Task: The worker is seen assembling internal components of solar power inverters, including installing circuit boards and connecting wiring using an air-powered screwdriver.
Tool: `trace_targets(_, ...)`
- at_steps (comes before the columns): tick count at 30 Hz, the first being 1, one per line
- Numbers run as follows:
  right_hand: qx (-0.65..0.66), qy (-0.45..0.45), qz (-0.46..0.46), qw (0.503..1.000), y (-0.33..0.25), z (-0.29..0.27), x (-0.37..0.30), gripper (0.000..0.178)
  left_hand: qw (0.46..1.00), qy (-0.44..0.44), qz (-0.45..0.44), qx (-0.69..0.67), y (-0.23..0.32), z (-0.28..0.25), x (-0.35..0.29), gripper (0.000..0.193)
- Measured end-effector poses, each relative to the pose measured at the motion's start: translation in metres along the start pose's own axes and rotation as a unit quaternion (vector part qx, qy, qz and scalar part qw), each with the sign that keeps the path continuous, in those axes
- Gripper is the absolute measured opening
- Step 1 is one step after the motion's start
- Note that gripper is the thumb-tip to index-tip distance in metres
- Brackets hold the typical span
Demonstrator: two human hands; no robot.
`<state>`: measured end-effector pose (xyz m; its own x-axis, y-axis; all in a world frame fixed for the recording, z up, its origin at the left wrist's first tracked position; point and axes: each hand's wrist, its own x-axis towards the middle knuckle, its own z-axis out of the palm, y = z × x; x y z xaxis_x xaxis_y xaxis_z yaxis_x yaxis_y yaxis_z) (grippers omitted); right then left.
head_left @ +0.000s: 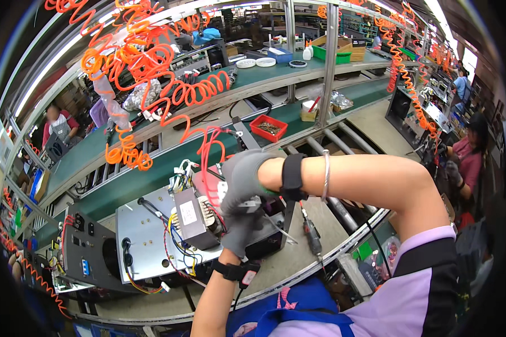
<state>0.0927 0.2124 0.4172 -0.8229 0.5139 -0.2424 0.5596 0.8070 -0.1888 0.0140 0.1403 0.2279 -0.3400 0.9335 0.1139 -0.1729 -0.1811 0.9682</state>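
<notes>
My right hand [243, 177], in a grey glove, is closed and reaches across above my left. What it grips cannot be made out; red wires [206, 168] and a small white piece show beside its fingers. Just below is my gloved left hand [243, 231], its fingers hidden under the right. Both are at the right side of a boxy transformer [189, 216] that sits on a flat metal chassis plate [144, 224]. Black, yellow and blue wires [180, 247] run over the plate. A pale cable tail [284, 229] sticks out to the right of my hands.
A screwdriver-like power tool [311, 236] lies right of my hands. Beyond them stands a red tray [268, 128] of small metal parts. Orange coiled hoses [146, 73] hang at the upper left. A dark unit with a fan [90, 247] stands left. A co-worker [471, 149] is at the far right.
</notes>
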Motion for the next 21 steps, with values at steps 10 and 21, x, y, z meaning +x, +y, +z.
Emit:
trace_targets(10,-0.275,-0.109,-0.019,0.955,0.002,0.007,-0.002,0.068,0.994,-0.104,-0.019,-0.029,0.035,-0.011,-0.033,0.063)
trace_targets(21,0.17,0.359,-0.073,0.915,0.06,0.028,-0.113,0.049,0.986,-0.088,-0.075,0.118,0.032,-0.011,-0.034,0.067)
